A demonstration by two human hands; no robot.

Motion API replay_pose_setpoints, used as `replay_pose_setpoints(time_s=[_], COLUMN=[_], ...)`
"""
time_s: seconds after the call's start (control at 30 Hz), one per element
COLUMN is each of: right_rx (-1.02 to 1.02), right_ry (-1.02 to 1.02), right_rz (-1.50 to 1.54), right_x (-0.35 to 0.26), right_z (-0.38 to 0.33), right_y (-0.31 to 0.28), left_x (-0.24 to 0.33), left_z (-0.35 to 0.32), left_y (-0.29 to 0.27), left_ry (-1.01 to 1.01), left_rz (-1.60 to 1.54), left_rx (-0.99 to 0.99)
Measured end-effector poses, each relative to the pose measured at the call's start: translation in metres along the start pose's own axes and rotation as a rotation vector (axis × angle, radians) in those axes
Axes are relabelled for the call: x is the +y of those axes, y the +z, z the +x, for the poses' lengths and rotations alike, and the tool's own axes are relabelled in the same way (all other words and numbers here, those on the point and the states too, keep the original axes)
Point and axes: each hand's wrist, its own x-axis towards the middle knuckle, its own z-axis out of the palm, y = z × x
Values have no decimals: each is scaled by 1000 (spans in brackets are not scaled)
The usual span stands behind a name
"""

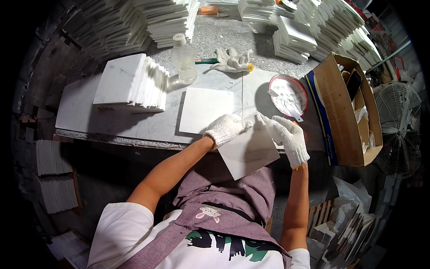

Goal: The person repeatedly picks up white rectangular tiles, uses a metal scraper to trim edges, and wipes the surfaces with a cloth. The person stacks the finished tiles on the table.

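A square white marble tile (249, 154) with grey veining is tilted over the table's front edge, close to my body. My left hand (227, 130), in a white knit glove, grips its left edge with the fingers curled. At the tile's upper right edge is my right hand (290, 138), gloved alike, its thumb and fingers closed around the edge; the fingertips are partly hidden. A second white tile (204, 107) lies flat on the table, just beyond my left hand. Beyond my right hand stands a red-rimmed bowl of white paste (286, 92), with a putty knife (294, 113) in it.
To the left stands a tile stack (121, 80), beside a clear plastic bottle (184, 62). Spare gloves (232, 60) lie behind. A cardboard box (329, 112) borders the right, near a fan (398, 125). Tall tile stacks (168, 20) line the back. The stone worktop (76, 107) ends before me.
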Motion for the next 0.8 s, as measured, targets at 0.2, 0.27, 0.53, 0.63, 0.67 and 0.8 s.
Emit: replay_pose_setpoints(time_s=[0.2,0.27,0.53,0.63,0.67,0.8], right_rx=[4,3,-53,48,74,183], right_ry=[-11,-7,-44,-63,-120,-153], right_rz=[-11,-7,602,866,926,978], right_x=[2,-2,3,18,12,40], right_z=[1,-1,-27,-39,-44,-45], right_y=[-1,0,-22,-51,-55,-95], left_x=[3,3,-3,3,3,-1], left_z=[-1,-1,2,3,3,3], left_y=[-2,-2,4,-1,-2,-2], left_ry=[6,-14,-48,-9,-36,-53], left_rz=[14,-21,-141,-23,-49,-61], left_rx=[-10,-2,19,2,-20,-67])
